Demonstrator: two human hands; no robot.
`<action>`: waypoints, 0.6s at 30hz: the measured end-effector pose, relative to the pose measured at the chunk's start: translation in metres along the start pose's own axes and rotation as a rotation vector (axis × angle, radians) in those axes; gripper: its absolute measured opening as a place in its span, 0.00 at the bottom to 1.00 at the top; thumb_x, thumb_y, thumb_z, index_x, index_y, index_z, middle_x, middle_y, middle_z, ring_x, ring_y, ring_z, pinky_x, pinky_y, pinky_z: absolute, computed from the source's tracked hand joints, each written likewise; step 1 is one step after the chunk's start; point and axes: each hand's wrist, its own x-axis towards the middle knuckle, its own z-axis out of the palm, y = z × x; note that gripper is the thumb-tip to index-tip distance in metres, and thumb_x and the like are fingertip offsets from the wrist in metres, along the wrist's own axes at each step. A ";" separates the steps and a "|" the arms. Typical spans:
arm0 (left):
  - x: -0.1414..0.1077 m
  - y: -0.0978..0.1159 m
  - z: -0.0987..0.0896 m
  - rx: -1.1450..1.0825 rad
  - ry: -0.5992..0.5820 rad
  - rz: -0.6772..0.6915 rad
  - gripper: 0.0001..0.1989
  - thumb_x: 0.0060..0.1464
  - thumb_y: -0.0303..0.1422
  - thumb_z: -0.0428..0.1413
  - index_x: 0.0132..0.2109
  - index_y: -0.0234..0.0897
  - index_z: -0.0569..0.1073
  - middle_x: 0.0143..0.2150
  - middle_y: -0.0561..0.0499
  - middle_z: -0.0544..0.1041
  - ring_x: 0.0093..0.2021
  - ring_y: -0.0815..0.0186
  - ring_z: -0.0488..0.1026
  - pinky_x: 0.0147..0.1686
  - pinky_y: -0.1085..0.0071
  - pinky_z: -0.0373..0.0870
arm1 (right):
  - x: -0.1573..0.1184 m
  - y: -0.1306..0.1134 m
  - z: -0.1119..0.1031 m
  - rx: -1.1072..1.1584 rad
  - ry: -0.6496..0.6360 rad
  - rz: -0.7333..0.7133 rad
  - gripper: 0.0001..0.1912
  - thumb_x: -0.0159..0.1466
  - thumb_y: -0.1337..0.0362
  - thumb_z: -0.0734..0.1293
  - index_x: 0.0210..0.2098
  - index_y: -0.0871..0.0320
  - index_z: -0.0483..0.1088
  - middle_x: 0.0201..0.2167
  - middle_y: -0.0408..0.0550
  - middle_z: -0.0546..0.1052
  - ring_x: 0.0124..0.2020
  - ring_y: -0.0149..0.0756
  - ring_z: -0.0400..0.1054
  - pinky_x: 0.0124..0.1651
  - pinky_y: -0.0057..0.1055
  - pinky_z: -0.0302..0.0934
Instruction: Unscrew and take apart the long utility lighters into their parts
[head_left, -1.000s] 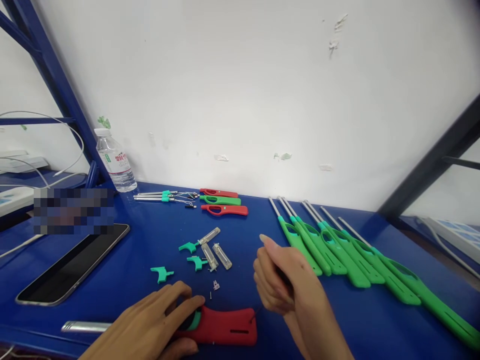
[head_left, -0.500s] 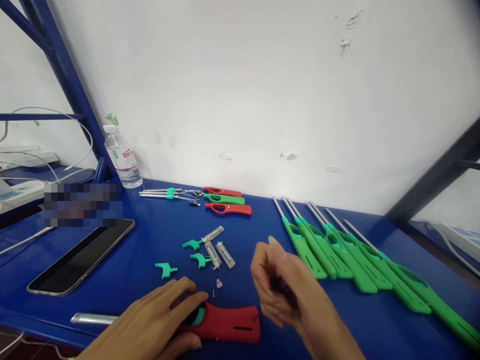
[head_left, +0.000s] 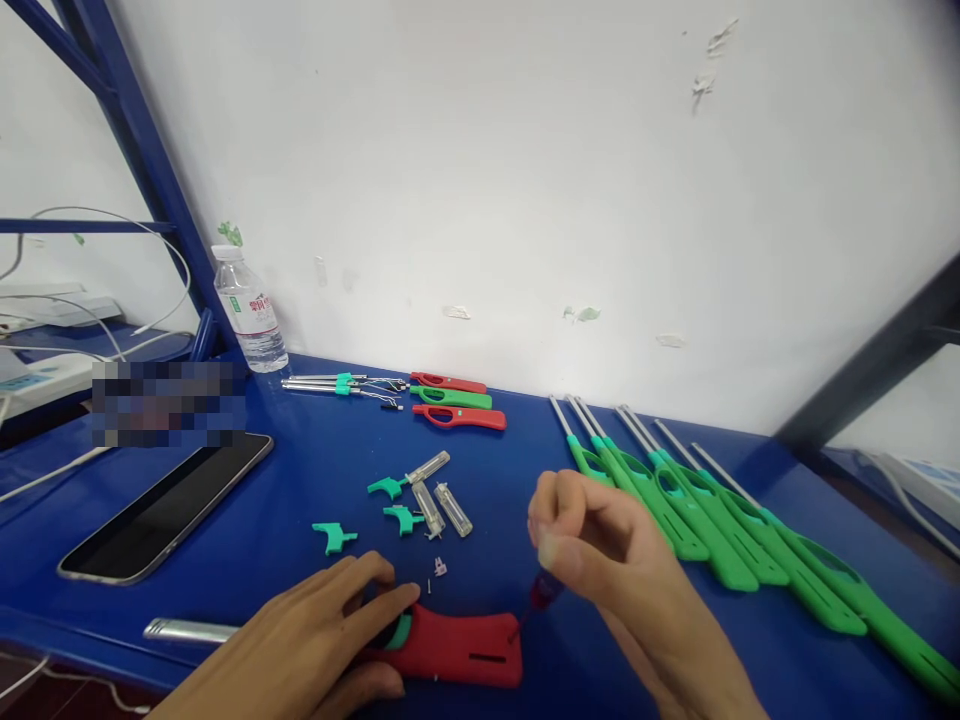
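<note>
A red lighter with a metal tube lies at the table's front edge. My left hand is closed around its trigger end and presses it down. In my right hand is a small screwdriver, pinched between thumb and fingers, its tip at the hole near the red handle's right end. Just behind the handle lie a tiny screw and a small pink part. Green triggers and clear fuel tanks are spread behind my left hand.
Several green lighters lie at right. Red and green handle shells and metal tubes with wires rest near the wall. A water bottle stands back left, with a phone in front of it.
My right hand has turned and shifted slightly right, bringing the screwdriver's coloured handle into view. My left hand stays on the red lighter.
</note>
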 end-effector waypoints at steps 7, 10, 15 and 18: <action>0.001 0.000 0.001 0.048 -0.039 0.061 0.22 0.74 0.52 0.45 0.59 0.56 0.80 0.51 0.52 0.86 0.43 0.60 0.88 0.41 0.70 0.85 | -0.004 -0.001 -0.002 -0.101 -0.047 -0.022 0.18 0.56 0.45 0.83 0.27 0.51 0.80 0.27 0.39 0.77 0.32 0.32 0.65 0.38 0.31 0.57; -0.002 -0.002 0.002 0.049 -0.116 0.031 0.19 0.72 0.51 0.52 0.61 0.57 0.79 0.53 0.52 0.86 0.46 0.59 0.87 0.45 0.69 0.84 | -0.004 -0.002 0.001 -0.124 -0.050 -0.046 0.16 0.59 0.48 0.82 0.29 0.51 0.80 0.29 0.39 0.78 0.33 0.31 0.68 0.39 0.29 0.60; 0.003 0.000 -0.003 0.104 -0.188 0.034 0.18 0.67 0.47 0.60 0.60 0.52 0.81 0.54 0.48 0.86 0.48 0.55 0.87 0.45 0.68 0.84 | -0.001 0.006 0.000 -0.131 -0.060 -0.119 0.13 0.65 0.49 0.78 0.34 0.49 0.79 0.32 0.38 0.78 0.35 0.31 0.72 0.38 0.26 0.64; 0.007 0.002 -0.006 0.104 -0.208 0.033 0.19 0.65 0.46 0.63 0.60 0.51 0.81 0.54 0.47 0.86 0.48 0.54 0.87 0.45 0.67 0.84 | 0.000 0.007 0.000 -0.129 -0.083 -0.201 0.13 0.66 0.48 0.77 0.33 0.48 0.80 0.32 0.38 0.77 0.33 0.30 0.73 0.36 0.26 0.65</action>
